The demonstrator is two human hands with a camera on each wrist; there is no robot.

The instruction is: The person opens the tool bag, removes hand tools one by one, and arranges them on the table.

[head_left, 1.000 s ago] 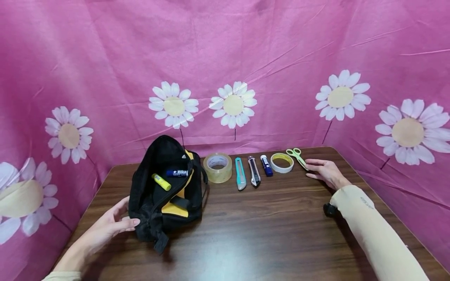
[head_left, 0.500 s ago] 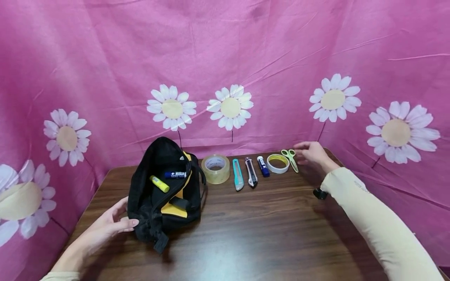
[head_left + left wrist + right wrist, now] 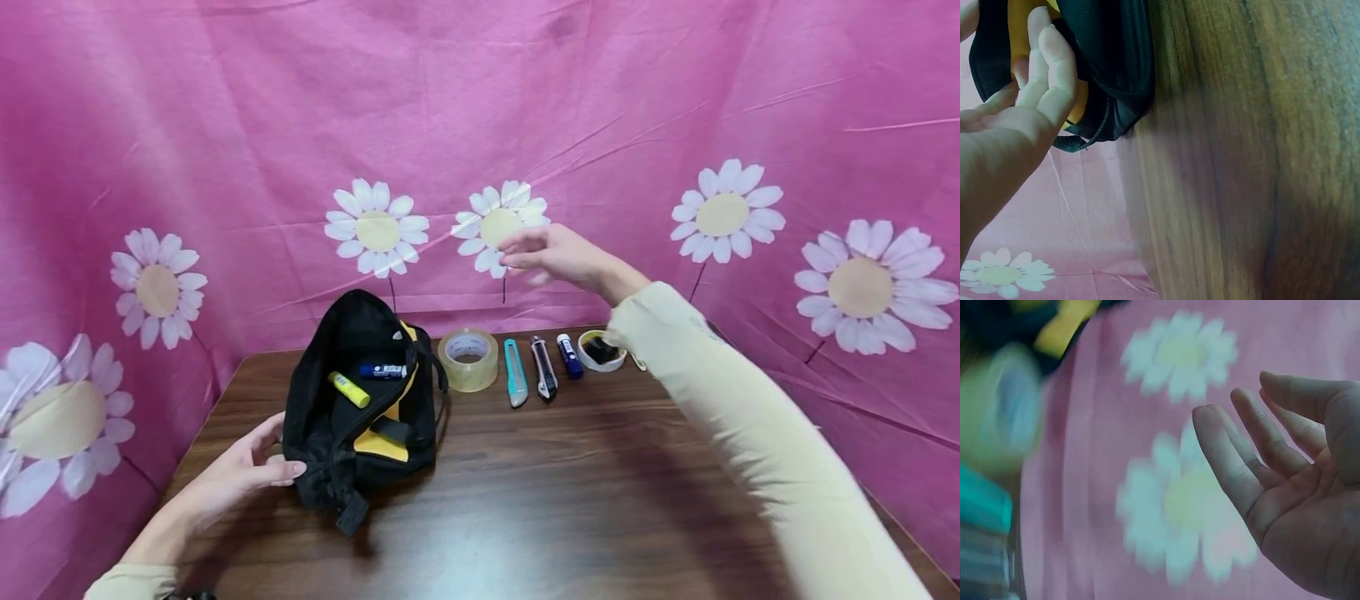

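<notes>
My left hand (image 3: 236, 475) grips the near left edge of an unzipped black and yellow bag (image 3: 381, 445), thumb over the rim; in the left wrist view its fingers (image 3: 1059, 62) lie against the bag's side. Inside the bag lie a yellow stick (image 3: 349, 390) and a blue stick with a label (image 3: 383, 372). My right hand (image 3: 566, 260) is raised above the row of things at the back, fingers bent loosely, holding nothing. Below it stand a clear tape roll (image 3: 489, 373), a teal utility knife (image 3: 516, 375) and a second, darker utility knife (image 3: 544, 370).
Farther right along the row are a blue, white-capped stick (image 3: 570, 358) and a white tape roll (image 3: 613, 365), partly covered by the right wrist camera. The right sleeve hides most of the green scissors (image 3: 639, 363). A pink flowered curtain (image 3: 600, 125) surrounds the wooden table (image 3: 510, 500).
My right hand has left the scissors, swinging up and left over the row with nothing in it. The scissors stay on the table. My left hand keeps its place on the bag.
</notes>
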